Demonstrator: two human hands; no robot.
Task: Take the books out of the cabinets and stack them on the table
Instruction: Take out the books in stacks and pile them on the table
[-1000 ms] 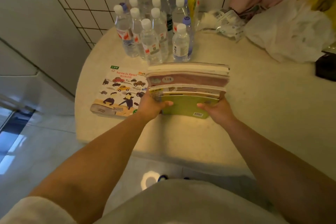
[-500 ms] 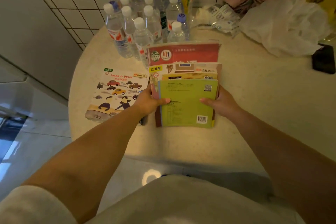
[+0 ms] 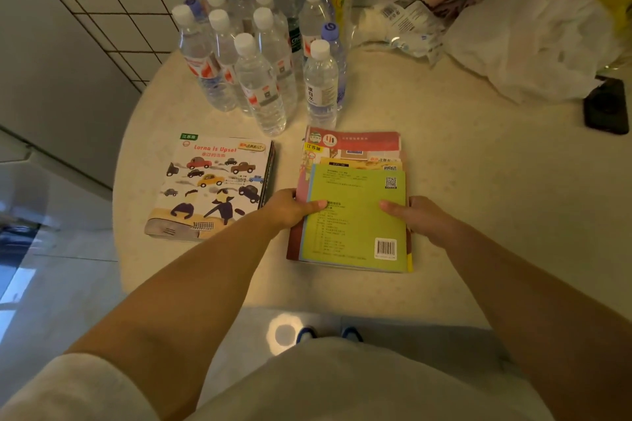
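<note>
A stack of thin books (image 3: 352, 215) lies flat on the round cream table (image 3: 461, 181), a green back cover with a barcode on top and red and yellow covers fanned out behind it. My left hand (image 3: 290, 207) grips the stack's left edge, thumb on the green cover. My right hand (image 3: 415, 215) grips the right edge, thumb on top as well. A second pile (image 3: 213, 186), topped by a picture book with cars, lies just left of the stack.
Several water bottles (image 3: 266, 55) stand in a cluster at the table's back, close behind the books. Crumpled white plastic bags (image 3: 533, 41) and packets fill the back right. A black phone (image 3: 607, 106) lies at the far right. A tiled wall runs behind.
The stack was held tilted up above the table a second ago. It has come down flat onto the table beside the car book, both hands still on its edges.
</note>
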